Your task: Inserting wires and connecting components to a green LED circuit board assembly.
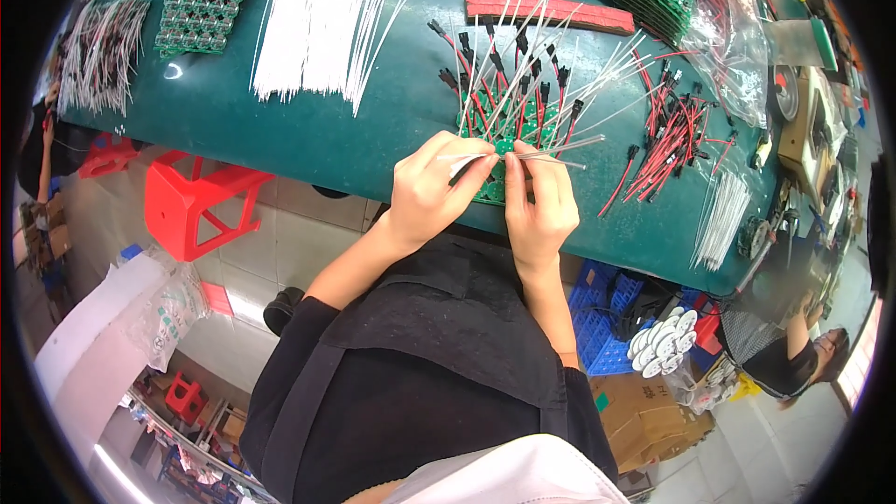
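From where I stand, the likeliest trouble is a snag: thin white strands point(565, 162) fan over the green circuit board point(492, 189) in every direction, mixed with black plugs point(576, 108) on red-and-black leads, so 1 careless knuckle could drag several out of line. A slipping pinch could also let a strand spring loose, since they look light and stiff. The board lies on the table point(317, 145), close to its near edge, and a pull toward the person's apron could slide it over.

The 2 hands meet above the board's near half, both narrow, thumbs and forefingers pinched on white strands (the fingertips themselves hide the exact contact). The left hand point(427, 189) comes in from the board's left, its forearm slanting and elbow bent out. The right hand point(543, 217) rises more steeply at the board's near right, fingers curled, its forearm almost straight.
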A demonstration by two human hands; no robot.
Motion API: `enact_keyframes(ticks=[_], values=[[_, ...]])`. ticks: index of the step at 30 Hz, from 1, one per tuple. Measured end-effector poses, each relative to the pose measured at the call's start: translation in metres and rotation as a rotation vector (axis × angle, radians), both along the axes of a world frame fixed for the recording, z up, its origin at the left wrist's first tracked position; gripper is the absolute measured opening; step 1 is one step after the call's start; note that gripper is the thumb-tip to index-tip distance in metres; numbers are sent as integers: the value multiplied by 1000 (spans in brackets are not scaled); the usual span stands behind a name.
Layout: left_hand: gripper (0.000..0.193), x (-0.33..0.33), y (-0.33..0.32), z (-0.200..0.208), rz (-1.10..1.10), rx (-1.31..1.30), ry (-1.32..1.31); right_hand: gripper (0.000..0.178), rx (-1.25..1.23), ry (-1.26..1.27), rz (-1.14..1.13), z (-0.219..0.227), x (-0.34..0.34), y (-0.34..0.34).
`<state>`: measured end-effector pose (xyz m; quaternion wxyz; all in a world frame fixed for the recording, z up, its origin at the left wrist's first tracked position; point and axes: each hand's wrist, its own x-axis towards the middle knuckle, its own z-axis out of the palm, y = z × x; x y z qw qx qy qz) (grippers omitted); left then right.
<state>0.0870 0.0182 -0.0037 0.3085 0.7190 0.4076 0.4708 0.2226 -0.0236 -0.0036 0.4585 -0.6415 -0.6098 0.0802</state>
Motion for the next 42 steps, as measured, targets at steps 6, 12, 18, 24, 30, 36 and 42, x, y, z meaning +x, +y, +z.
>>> enact_keyframes(ticks=[6, 12, 18, 24, 30, 36, 42], values=[[13, 0, 1, 1, 26, 17, 5, 16, 10, -3, -15, 5, 0, -1], [12, -1, 0, 2, 35, -3, 9, 16, 22, 46, -59, 6, 10, -7], [15, -2, 0, -3, 31, 16, 20, 20, 47, 37, 4, 11, 5, -2], [18, -2, 2, -5, 37, 85, 24, 24, -30, 49, -31, 16, 10, -3], [16, 0, -2, 2, 36, 30, 87, 13, 6, 120, -95, 3, 16, -8], [28, 5, 0, 3, 39, 87, 168, 15, 15, 62, -88, 1, 14, -6], [28, 7, -2, 2, 19, 33, 38, 16, 40, 25, -90, -2, 12, -5]])
